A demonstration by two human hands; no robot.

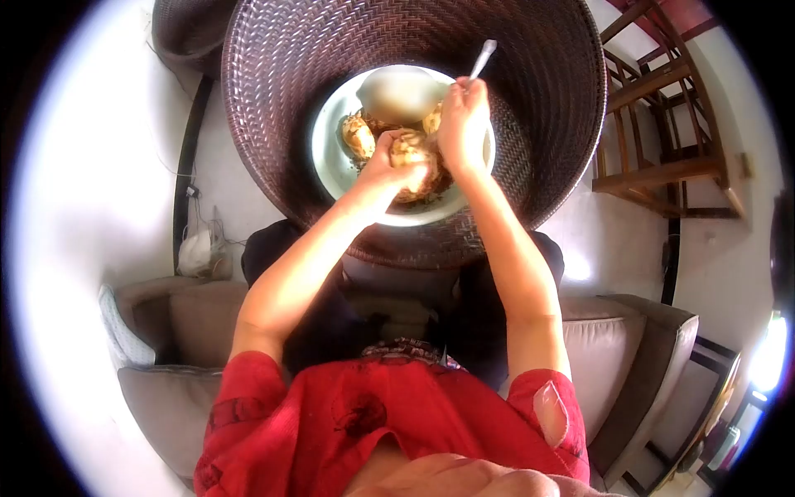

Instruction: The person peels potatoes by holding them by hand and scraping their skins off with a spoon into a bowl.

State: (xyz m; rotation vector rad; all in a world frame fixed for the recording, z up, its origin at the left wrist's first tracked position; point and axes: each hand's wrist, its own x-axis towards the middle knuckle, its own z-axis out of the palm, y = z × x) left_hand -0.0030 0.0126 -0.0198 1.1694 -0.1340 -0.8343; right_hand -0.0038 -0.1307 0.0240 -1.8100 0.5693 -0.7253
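A wide white bowl [325, 178] sits in the hollow of a dark woven wicker seat in front of me. My left hand [389, 172] is closed around a lumpy, root-like piece [410, 151] with patchy yellow and brown skin, low over the bowl. Beside it, my right hand [464, 120] grips a silver-handled utensil [484, 58]; the handle sticks up past the fist and its working end is hidden. Another yellow-brown piece [358, 135] lies at the bowl's left, with one more [432, 118] partly behind my right hand. Dark brown scraps lie around them.
The dark wicker seat [273, 99] curves high around the bowl. At the bowl's far side is a blurred pale rounded shape [401, 95]. A wooden chair [662, 124] stands at the right. Grey-brown sofa cushions [604, 340] flank me. A pale bag [197, 253] lies at left.
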